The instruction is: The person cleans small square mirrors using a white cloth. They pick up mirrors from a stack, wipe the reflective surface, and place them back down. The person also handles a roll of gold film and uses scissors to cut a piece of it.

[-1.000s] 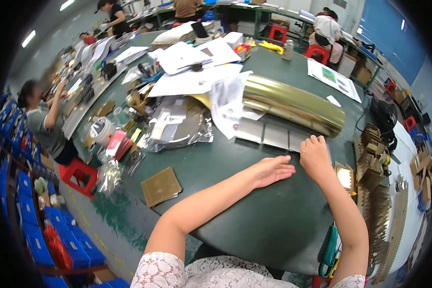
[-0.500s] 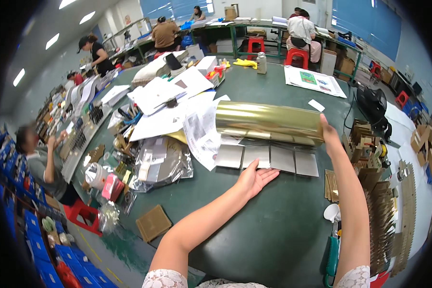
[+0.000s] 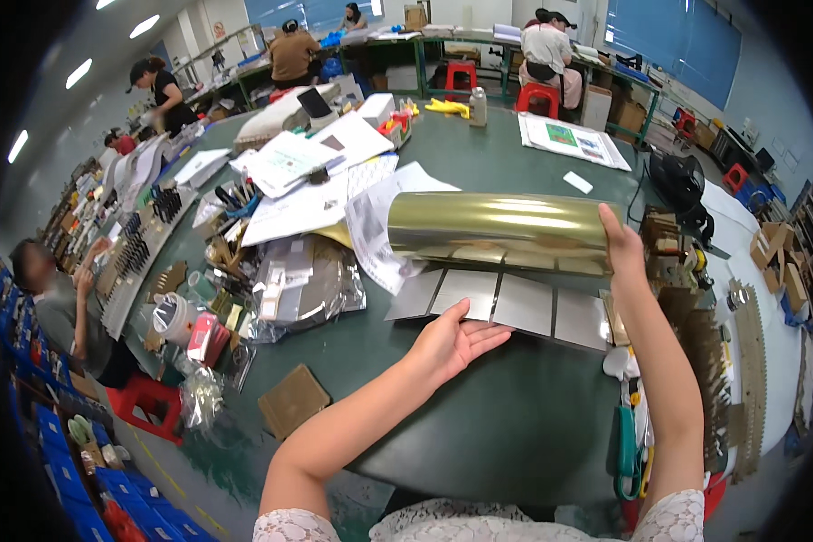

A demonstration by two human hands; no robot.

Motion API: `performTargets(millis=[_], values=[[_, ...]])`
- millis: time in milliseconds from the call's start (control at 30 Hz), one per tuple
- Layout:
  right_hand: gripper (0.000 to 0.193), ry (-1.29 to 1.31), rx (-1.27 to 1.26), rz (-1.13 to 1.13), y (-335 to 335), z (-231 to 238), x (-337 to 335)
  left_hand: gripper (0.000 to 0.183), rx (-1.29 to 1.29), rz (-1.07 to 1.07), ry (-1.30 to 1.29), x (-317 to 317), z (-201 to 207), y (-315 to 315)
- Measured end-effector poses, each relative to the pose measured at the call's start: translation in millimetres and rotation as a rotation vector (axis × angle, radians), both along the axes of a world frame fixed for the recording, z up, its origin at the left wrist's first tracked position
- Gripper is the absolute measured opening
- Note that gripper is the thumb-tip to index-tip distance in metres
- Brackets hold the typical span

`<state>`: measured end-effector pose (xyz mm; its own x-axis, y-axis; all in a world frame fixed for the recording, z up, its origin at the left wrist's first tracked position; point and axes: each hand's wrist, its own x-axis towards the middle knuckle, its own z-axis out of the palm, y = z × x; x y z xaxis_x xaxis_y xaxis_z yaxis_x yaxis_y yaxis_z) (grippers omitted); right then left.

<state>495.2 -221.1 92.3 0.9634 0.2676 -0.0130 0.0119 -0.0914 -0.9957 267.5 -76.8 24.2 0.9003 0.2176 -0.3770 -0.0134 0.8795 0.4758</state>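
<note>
A gold, shiny roll of film (image 3: 497, 226) lies crosswise in front of me. My right hand (image 3: 621, 242) is closed round its right end. Along the roll's near side runs a strip of silver-grey rectangular panels (image 3: 524, 305), divided by dark gaps; its left panel slants at an angle to the others. My left hand (image 3: 452, 345) is palm up at the strip's near edge. The thumb lies over a panel, and the stretched fingers run along the edge, partly beneath it. How firmly they grip is hard to see.
Papers (image 3: 289, 163) and a clear plastic bag (image 3: 307, 280) cover the green table's (image 3: 425, 443) left side. A brown square board (image 3: 294, 400) lies near its front edge. Brown notched pieces (image 3: 696, 361) and a green-handled tool (image 3: 628, 447) are at right. A co-worker (image 3: 63, 307) sits at left.
The silver strip has come toward me and tilted, its right end lower and its left panel now angled. My left hand has shifted left with it. The gold roll looks turned, nearer me.
</note>
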Motion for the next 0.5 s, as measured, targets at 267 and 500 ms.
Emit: performTargets(millis=[267, 500], values=[[0.043, 0.131, 0.058, 0.03, -91, -21, -98, 0.058, -0.094, -0.126, -0.013, -137, -11, -96], [0.042, 0.239, 0.09, 0.036, -119, -52, -148, 0.067, -0.215, -0.247, 0.102, -203, -36, -119]])
